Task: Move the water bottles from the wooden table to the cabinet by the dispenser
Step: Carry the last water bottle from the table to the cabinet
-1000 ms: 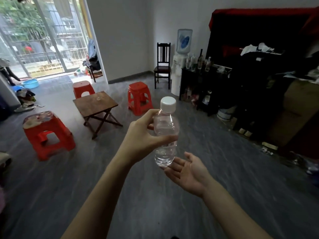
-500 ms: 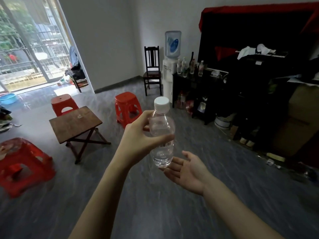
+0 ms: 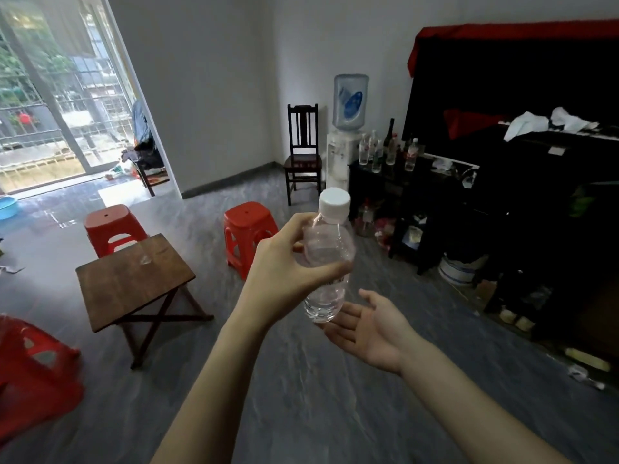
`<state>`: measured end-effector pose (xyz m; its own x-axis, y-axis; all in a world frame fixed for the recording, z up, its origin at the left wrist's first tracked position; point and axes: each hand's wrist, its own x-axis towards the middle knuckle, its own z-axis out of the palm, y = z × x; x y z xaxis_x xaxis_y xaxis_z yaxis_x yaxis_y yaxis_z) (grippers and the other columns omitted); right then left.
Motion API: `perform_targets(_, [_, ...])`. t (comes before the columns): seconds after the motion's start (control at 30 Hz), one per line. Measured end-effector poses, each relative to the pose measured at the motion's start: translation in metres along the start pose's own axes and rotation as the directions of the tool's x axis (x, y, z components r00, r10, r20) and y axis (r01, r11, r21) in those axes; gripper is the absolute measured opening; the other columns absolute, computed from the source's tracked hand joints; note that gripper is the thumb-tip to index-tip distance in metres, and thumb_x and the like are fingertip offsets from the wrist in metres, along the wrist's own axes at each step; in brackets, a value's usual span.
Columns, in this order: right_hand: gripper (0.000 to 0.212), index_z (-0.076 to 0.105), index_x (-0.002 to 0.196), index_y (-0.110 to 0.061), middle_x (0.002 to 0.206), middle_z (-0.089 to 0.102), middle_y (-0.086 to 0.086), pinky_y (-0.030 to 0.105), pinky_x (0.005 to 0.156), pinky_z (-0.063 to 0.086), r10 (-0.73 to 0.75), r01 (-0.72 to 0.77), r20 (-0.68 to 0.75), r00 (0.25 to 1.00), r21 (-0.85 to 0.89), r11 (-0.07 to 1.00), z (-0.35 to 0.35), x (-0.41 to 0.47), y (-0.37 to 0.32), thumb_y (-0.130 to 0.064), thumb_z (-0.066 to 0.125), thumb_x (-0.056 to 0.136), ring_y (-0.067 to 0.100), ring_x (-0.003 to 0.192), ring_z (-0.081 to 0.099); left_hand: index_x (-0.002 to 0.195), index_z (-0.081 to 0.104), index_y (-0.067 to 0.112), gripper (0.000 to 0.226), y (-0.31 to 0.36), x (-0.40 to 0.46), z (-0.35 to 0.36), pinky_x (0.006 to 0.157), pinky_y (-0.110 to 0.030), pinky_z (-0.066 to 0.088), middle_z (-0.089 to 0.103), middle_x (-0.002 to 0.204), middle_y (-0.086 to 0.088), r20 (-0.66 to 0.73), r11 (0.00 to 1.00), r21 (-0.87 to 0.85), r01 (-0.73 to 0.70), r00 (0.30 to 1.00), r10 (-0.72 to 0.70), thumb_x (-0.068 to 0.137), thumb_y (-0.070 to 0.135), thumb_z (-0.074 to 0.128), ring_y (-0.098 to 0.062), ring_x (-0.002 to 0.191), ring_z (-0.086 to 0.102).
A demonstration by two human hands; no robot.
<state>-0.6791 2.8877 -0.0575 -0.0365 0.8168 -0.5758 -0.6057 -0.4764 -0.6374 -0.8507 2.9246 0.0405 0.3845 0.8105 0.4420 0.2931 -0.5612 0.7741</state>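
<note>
A clear water bottle (image 3: 326,259) with a white cap is held upright in mid-air, and my left hand (image 3: 284,272) is shut around its middle. Just below and to the right of the bottle's base, my right hand (image 3: 371,324) lies open, palm up, holding nothing. The small wooden folding table (image 3: 134,279) stands at the left with no bottle on it. At the far wall a water dispenser (image 3: 346,142) stands beside a dark cabinet (image 3: 395,182), which carries several bottles (image 3: 375,152) on its top.
Red plastic stools stand behind the table (image 3: 112,226), ahead of me (image 3: 248,229) and at the near left (image 3: 30,370). A dark wooden chair (image 3: 303,152) is left of the dispenser. Dark cluttered furniture (image 3: 536,162) fills the right side. Grey floor stretches between me and the cabinet.
The view has turned and come closer to the dispenser and cabinet; the table has slid left in the view. Both hands keep the same pose with the bottle.
</note>
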Motion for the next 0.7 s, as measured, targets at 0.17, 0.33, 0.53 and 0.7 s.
perform_targets(0.17, [0.054, 0.06, 0.116, 0.001, 0.098, 0.074, 0.02, 0.038, 0.072, 0.055, -0.04, 0.04, -0.014, 0.999, 0.008, 0.999, 0.02, 0.062, -0.064, -0.043, 0.035, 0.1, 0.029, 0.075, 0.074, 0.122, 0.062, 0.034, 0.063, -0.032, 0.093, -0.003, 0.09, -0.027, 0.059, 0.075, 0.104, 0.018, 0.028, 0.999, -0.012, -0.04, 0.999, 0.04, 0.066, 0.054, 0.083, 0.003, 0.097, 0.071])
perform_targets(0.33, [0.057, 0.059, 0.121, 0.003, 0.108, 0.072, 0.022, 0.038, 0.075, 0.057, -0.062, 0.063, -0.034, 0.998, 0.045, 0.997, 0.01, 0.119, -0.116, -0.044, 0.036, 0.099, 0.031, 0.086, 0.074, 0.12, 0.06, 0.04, 0.061, -0.068, 0.173, 0.014, 0.09, -0.024, 0.058, 0.074, 0.107, 0.022, 0.086, 0.999, -0.023, -0.045, 0.995, 0.047, 0.066, 0.059, 0.082, 0.006, 0.099, 0.069])
perform_targets(0.53, [0.055, 0.059, 0.118, 0.004, 0.103, 0.073, 0.024, 0.04, 0.079, 0.054, -0.077, 0.082, -0.079, 0.994, 0.066, 0.994, -0.007, 0.198, -0.189, -0.043, 0.036, 0.099, 0.034, 0.092, 0.069, 0.118, 0.06, 0.043, 0.057, -0.116, 0.271, 0.054, 0.082, -0.012, 0.053, 0.074, 0.104, 0.024, 0.129, 0.998, -0.012, -0.061, 0.99, 0.062, 0.069, 0.051, 0.089, 0.008, 0.097, 0.069])
perform_targets(0.7, [0.054, 0.061, 0.115, 0.004, 0.103, 0.071, 0.024, 0.041, 0.083, 0.053, -0.097, 0.103, -0.082, 0.992, 0.07, 0.992, -0.019, 0.266, -0.272, -0.041, 0.037, 0.1, 0.035, 0.095, 0.066, 0.117, 0.06, 0.045, 0.058, -0.145, 0.374, 0.087, 0.09, -0.027, 0.058, 0.074, 0.105, 0.023, 0.143, 0.998, -0.004, -0.065, 0.988, 0.064, 0.067, 0.055, 0.087, 0.004, 0.1, 0.07])
